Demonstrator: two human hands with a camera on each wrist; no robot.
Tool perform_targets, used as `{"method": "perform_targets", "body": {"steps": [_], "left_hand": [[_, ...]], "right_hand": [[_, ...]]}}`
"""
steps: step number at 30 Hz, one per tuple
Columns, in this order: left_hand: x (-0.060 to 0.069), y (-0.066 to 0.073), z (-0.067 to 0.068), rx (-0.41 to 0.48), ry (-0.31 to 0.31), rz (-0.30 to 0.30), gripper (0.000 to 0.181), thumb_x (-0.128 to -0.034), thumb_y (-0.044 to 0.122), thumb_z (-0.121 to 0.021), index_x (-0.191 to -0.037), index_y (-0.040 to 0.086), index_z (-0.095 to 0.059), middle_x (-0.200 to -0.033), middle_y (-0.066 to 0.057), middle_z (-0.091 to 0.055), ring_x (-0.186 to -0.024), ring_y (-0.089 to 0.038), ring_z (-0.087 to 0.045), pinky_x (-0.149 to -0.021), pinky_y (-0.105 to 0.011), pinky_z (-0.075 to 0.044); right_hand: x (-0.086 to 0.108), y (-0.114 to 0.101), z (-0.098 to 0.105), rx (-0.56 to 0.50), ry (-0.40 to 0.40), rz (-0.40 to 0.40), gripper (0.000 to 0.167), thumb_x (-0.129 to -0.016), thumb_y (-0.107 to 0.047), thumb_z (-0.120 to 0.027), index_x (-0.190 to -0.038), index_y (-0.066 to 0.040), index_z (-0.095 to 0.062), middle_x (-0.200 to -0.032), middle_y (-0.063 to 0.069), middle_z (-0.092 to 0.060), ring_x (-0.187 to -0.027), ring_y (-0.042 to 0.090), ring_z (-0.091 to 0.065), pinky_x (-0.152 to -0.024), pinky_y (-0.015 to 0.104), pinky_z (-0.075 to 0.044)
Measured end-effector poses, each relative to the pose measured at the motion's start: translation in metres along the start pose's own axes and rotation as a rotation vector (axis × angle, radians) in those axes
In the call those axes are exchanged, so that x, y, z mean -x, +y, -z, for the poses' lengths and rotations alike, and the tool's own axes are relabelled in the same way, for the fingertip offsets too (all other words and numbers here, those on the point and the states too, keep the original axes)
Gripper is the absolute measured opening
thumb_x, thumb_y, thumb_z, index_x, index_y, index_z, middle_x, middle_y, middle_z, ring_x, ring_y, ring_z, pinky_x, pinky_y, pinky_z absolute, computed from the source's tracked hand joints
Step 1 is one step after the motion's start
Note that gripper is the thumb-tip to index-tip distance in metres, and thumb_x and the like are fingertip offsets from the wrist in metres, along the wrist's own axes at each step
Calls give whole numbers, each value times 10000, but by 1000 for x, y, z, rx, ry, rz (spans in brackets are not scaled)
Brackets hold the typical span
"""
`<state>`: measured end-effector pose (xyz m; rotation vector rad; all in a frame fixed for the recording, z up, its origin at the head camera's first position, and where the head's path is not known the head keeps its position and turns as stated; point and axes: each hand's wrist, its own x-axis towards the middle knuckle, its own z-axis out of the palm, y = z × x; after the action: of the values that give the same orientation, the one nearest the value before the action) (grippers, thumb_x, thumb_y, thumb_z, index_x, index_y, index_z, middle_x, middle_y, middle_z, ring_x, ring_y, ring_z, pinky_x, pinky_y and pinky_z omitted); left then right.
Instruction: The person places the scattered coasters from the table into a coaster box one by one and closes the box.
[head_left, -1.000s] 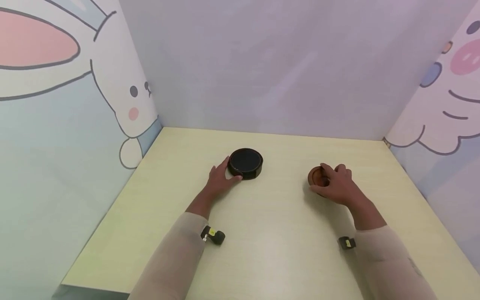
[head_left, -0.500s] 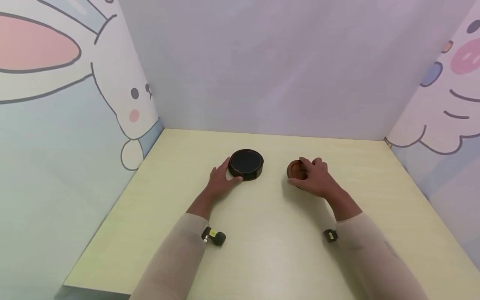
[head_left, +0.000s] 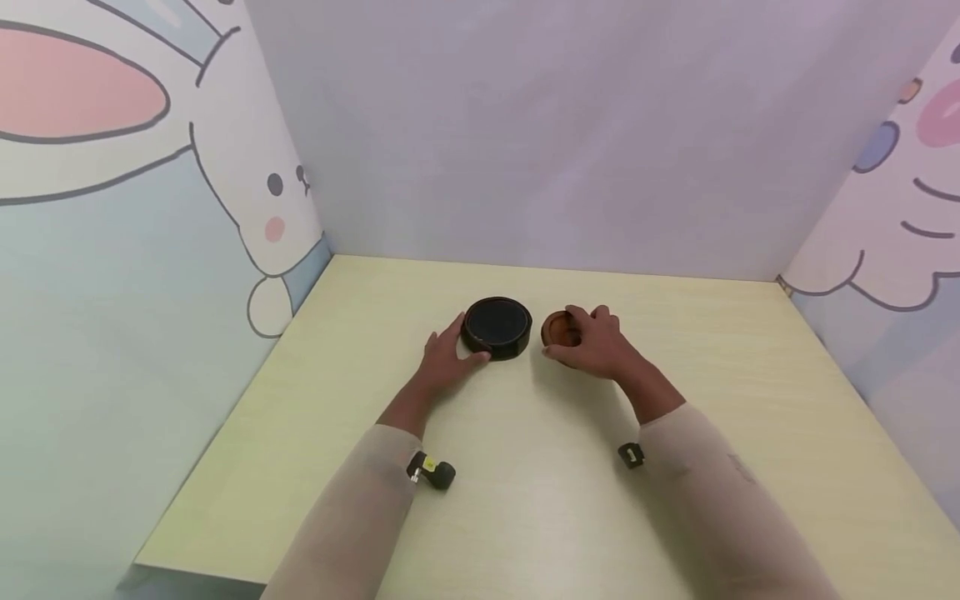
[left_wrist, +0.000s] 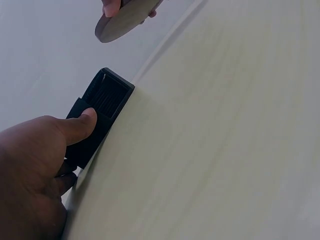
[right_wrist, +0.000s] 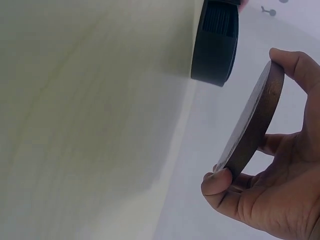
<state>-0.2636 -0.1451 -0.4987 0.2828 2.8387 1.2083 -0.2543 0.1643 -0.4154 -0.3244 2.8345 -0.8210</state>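
My left hand (head_left: 444,362) holds a black round coaster holder (head_left: 497,323) by its left side, thumb at the front and fingers behind. It sits flat on the table, and an opening in its wall shows dark ridged layers in the left wrist view. Close to its right, my right hand (head_left: 602,343) grips a round wooden coaster (head_left: 557,329) by the rim between thumb and fingers. The coaster (right_wrist: 260,120) is tilted and raised, with a shadow on the table below it. In the right wrist view a gap separates it from the holder (right_wrist: 214,57).
The pale wooden table (head_left: 510,500) spreads around both hands. A plain lilac wall panel (head_left: 525,142) stands behind it, and printed cartoon panels flank it left (head_left: 150,275) and right (head_left: 885,225). Each sleeve carries a small black camera mount.
My right hand has moved left with the wooden coaster, from well right of the black holder to right beside it. My left hand and the holder have stayed in place.
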Motion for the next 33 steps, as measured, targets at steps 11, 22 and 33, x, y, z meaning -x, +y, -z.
{"method": "perform_targets", "body": {"steps": [11, 22, 33], "left_hand": [[3, 0, 0, 33, -12, 50, 1037, -1004, 589, -732, -1776, 196, -162, -1835, -63, -252, -1717, -457, -67, -1407, -632, -59], [4, 3, 2, -27, -18, 24, 991, -1036, 516, -713, -1771, 143, -165, -1827, -87, -271, -1708, -398, -195, -1415, -606, -49], [1, 1, 0, -33, -8, 1, 980, -1038, 499, -713, -1765, 115, -180, -1818, -94, -295, -1696, -336, -267, -1422, -574, -20]], "right_hand": [[-31, -36, -13, 40, -21, 12, 1019, -941, -620, -705, -1728, -113, -301, -1490, 272, -374, -1370, 462, -414, -1031, 606, -541], [-53, -71, -22, 128, -38, 38, 981, -964, -610, -709, -1711, -100, -328, -1551, 267, -366, -1414, 439, -395, -1061, 586, -567], [-64, -90, -39, 191, -16, 8, 906, -962, -607, -698, -1654, -97, -411, -1550, 251, -380, -1402, 439, -440, -1038, 583, -584]]}}
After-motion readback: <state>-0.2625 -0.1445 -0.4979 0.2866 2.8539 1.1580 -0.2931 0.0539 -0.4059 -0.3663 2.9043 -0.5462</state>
